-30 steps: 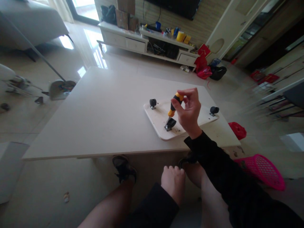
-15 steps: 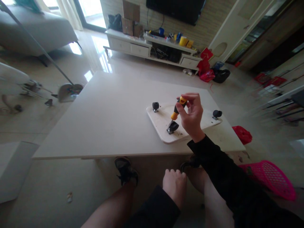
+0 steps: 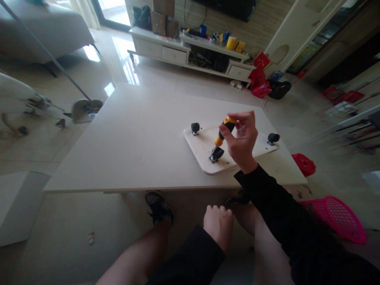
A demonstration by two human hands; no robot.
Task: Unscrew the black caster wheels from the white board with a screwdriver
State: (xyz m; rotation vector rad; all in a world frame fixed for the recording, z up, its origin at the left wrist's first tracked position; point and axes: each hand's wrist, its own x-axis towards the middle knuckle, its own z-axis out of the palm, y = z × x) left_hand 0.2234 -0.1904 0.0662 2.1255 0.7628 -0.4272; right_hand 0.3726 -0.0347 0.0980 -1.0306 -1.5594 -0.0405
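Note:
My right hand [image 3: 244,136] is closed around a yellow-and-black screwdriver [image 3: 227,127], held tilted with its tip down at a black caster wheel [image 3: 217,152]. This caster stands on a metal plate at the near corner of a white board [image 3: 204,165] with rounded corners, which lies on a white table [image 3: 124,146]. Two more casters stick up from the board, one at the far left [image 3: 195,127] and one at the right [image 3: 273,137]. Low over my lap, my left hand [image 3: 219,225] is curled with its back up; its palm is hidden.
A pink plastic basket [image 3: 341,219] is at the lower right, with a red bag [image 3: 304,164] near the table's right edge. Beyond the table stands a low white cabinet [image 3: 175,56] with clutter on top. A dustpan [image 3: 84,113] is on the floor at left.
The screwdriver leans slightly more to the right at its top, still in my right hand at the same caster. My left hand stays curled. The whole view has shifted a little.

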